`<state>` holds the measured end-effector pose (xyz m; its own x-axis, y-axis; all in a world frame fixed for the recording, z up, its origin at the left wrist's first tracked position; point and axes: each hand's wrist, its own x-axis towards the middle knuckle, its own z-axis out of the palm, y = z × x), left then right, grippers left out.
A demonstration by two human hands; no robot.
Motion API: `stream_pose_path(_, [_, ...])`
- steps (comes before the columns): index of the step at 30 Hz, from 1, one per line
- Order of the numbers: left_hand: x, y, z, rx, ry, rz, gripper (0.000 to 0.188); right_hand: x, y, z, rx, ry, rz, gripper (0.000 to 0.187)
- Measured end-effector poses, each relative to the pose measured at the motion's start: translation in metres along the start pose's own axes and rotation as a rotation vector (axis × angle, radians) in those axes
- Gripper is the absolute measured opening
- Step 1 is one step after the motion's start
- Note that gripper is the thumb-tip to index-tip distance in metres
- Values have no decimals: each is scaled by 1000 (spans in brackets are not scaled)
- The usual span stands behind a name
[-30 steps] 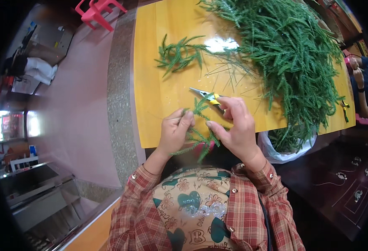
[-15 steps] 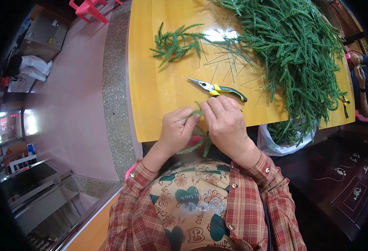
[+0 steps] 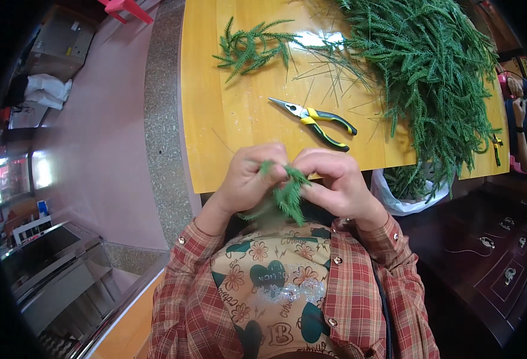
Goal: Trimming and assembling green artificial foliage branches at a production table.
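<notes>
Between my hands is a small green artificial pine sprig (image 3: 290,202), held just off the table's front edge. My left hand (image 3: 252,178) pinches it, and a thin wire sticks out past the knuckles to the upper left. The fingers of my right hand (image 3: 340,184) are closed on its other side; the fingertips are partly behind the needles. Beyond my hands, long-nose pliers (image 3: 314,118) with yellow and black handles lie on the yellow table (image 3: 215,125), jaws slightly parted. Farther back sits a loose bunch of pine sprigs (image 3: 251,51).
A big heap of green pine branches (image 3: 425,78) covers the table's right side. Thin wire stems (image 3: 335,75) are scattered beside it. A white plastic bag (image 3: 398,200) with more greenery hangs below the edge. Another person's arm (image 3: 525,131) shows at far right, near a second tool (image 3: 497,152).
My right hand has turned so its fingers face inward and moved slightly right. The sprig has come up between both hands, and the pliers' handles show more fully.
</notes>
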<state>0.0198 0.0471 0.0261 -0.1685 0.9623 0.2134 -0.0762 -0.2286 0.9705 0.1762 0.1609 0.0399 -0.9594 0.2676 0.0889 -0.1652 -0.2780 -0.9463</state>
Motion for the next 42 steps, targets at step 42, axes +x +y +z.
stream_pose_path(42, [6,-1,-1,629,-34,305,24,-1,22,4,678,222,393,8])
